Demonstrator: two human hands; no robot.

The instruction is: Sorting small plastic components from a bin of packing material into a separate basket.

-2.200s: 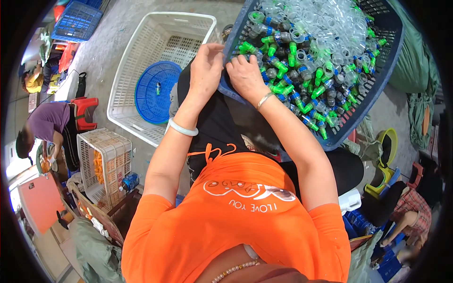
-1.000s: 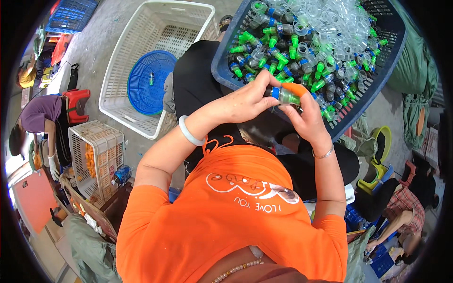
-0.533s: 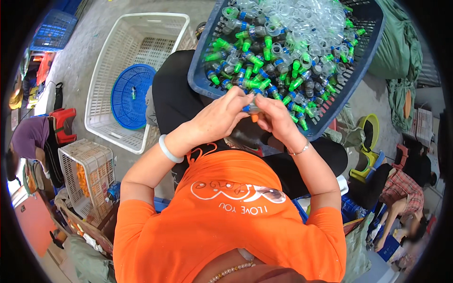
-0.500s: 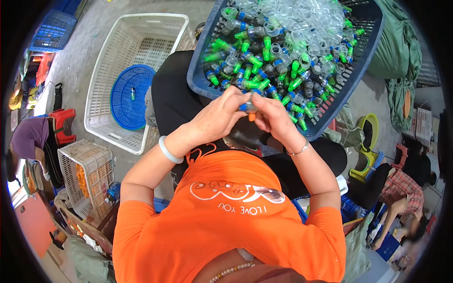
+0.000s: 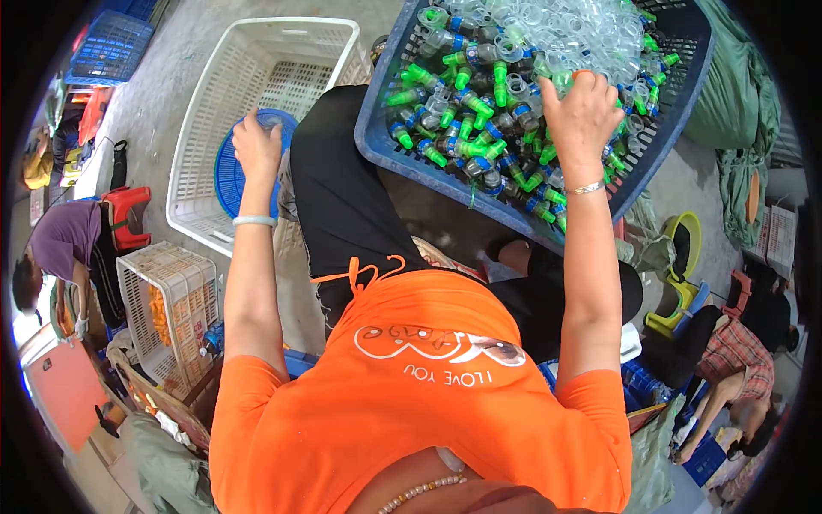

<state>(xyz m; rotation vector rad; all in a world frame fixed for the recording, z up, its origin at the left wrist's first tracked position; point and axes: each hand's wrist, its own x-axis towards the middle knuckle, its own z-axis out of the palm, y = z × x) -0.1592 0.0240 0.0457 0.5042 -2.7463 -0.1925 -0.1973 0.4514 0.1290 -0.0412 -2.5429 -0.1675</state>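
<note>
My left hand [image 5: 257, 152] hangs over a round blue basket [image 5: 229, 176] inside a white crate, thumb and fingers apart; nothing shows in it. The hand hides part of the basket. Over a large dark blue crate [image 5: 505, 206] on my lap, my right hand [image 5: 585, 120] reaches down with its thumb spread from its fingers. An orange tip shows at one of its fingertips; I cannot tell what it is. Beneath and around that hand lie many small bottle-shaped pieces [image 5: 469, 122] with green tips and blue bands. Clear plastic cups [image 5: 591, 34] are heaped at the crate's far side.
The white crate [image 5: 193, 137] stands on the floor at left. A second white crate [image 5: 167, 295] holds orange things. Co-workers bend over at the far left [image 5: 64, 236] and right [image 5: 736, 360]. A green cloth sack [image 5: 728, 77] and yellow chair [image 5: 681, 295] are at right.
My hands were together in front of me around a small bottle-shaped piece. They have parted: the left moved out to the blue basket, the right up over the heaped crate.
</note>
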